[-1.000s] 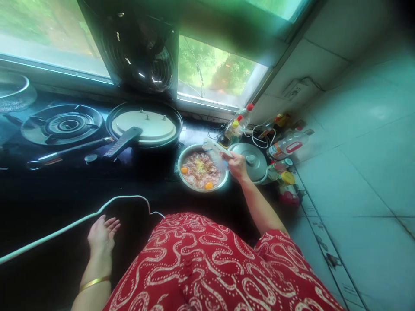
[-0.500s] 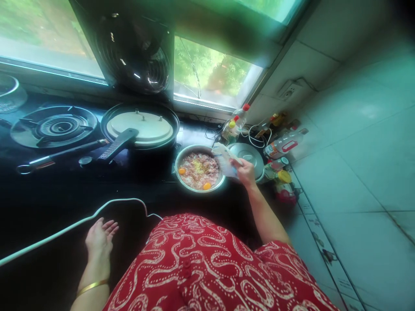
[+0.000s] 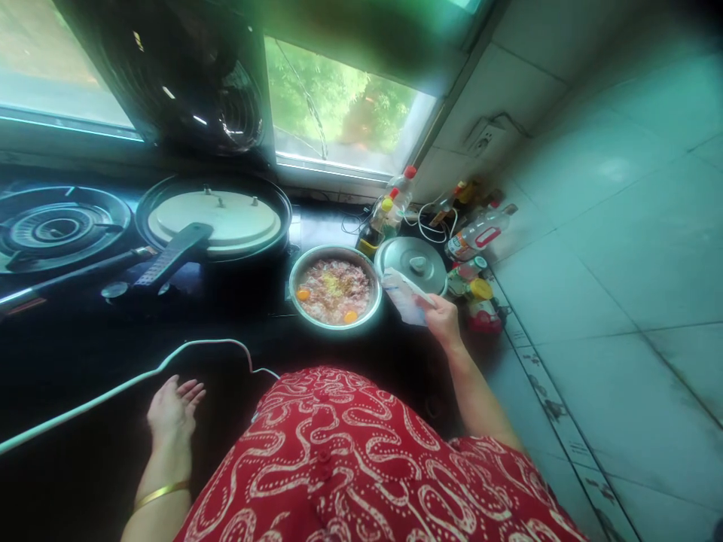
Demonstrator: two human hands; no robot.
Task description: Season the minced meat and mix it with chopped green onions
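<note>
Head view: the right hand (image 3: 443, 316) grips a packet (image 3: 404, 295), long axis toward 10 o'clock, just beside the bowl (image 3: 335, 290), which lies at 9 o'clock from it. The left hand (image 3: 172, 410) rests open and empty on the counter (image 3: 84, 354), well apart at 7 o'clock from the bowl; the right hand is nearer.

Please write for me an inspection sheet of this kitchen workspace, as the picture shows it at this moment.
Surface: dark counter, partly in shadow.
Things in hand: metal bowl with minced meat and two egg yolks; small pale packet beside its rim.
Clutter: lidded pan, gas burner, steel pot lid, bottles and jars by the wall.
Hands: right hand holds the packet; left hand rests flat on the counter, empty.
Cables: white cable across the counter.
Surroundings: window, dark fan, tiled wall.
</note>
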